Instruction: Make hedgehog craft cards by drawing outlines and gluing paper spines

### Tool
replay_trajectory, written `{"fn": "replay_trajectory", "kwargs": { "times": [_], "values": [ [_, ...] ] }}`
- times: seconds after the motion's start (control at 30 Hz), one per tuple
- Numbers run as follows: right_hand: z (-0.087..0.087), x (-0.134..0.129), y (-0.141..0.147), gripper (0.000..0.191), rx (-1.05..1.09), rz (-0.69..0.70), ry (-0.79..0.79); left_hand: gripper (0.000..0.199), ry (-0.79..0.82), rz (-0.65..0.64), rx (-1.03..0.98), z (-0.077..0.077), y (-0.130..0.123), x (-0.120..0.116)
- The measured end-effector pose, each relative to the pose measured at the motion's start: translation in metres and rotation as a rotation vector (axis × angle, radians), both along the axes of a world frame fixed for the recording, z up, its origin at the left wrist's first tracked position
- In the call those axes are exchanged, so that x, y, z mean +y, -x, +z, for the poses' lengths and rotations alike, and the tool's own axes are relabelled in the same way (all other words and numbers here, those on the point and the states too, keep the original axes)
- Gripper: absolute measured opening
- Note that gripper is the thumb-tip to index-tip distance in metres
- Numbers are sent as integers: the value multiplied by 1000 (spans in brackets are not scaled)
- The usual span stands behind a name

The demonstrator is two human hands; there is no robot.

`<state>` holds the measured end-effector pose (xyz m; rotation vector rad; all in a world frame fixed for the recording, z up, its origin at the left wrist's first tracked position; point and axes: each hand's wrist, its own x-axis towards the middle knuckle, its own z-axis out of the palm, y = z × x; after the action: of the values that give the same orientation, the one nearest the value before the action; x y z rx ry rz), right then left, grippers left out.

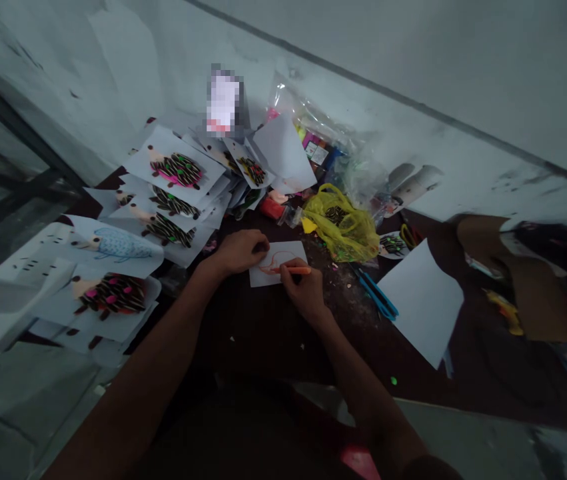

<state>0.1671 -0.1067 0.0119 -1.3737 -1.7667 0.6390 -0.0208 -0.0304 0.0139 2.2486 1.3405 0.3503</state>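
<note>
Head view, right hand [306, 290] pinched around pen [300, 271]

Smooth, matt paper sheet [278, 256]

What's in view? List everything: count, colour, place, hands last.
small sheet: one, white with orange lines, centre
pen: one, orange, over small sheet
hedgehog pictures: many, mostly dark spines, left and back
yellow bag: one, yellow, beyond small sheet
clear bags: several, colourless, behind yellow bag
blue scissors: one pair, blue, right
blank paper: at least one, white, by blue scissors
green bit: one, green, front right
cardboard: count unclear, brown, far right
slotted item: one, white, far left
pixelated object: one, pale, back
table: one, dark brown, beneath
wall: one, grey, behind
left hand: one, at small sheet
right hand: one, gripping pen
</note>
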Motion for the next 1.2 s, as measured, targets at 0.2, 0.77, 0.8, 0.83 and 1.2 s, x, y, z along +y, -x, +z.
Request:
{"fn": "replay_trajectory", "kwargs": {
  "times": [0.2,0.77,0.8,0.83,1.2],
  "values": [
    [0,2,-3,22,0,-39,1,24,-18,-3,-7,-3,0,0],
    [2,0,-2,23,-53,-15,-12,24,2,3,-13,-1,1,0],
    [2,0,-2,22,-55,-16,-3,23,-1,2,-15,-1,1,0],
    [2,0,-2,22,-53,-21,5,23,-4,-1,-16,-1,1,0],
    [-4,5,-4,20,11,-30,-11,23,3,2,-14,-2,0,0]
  ]
}}
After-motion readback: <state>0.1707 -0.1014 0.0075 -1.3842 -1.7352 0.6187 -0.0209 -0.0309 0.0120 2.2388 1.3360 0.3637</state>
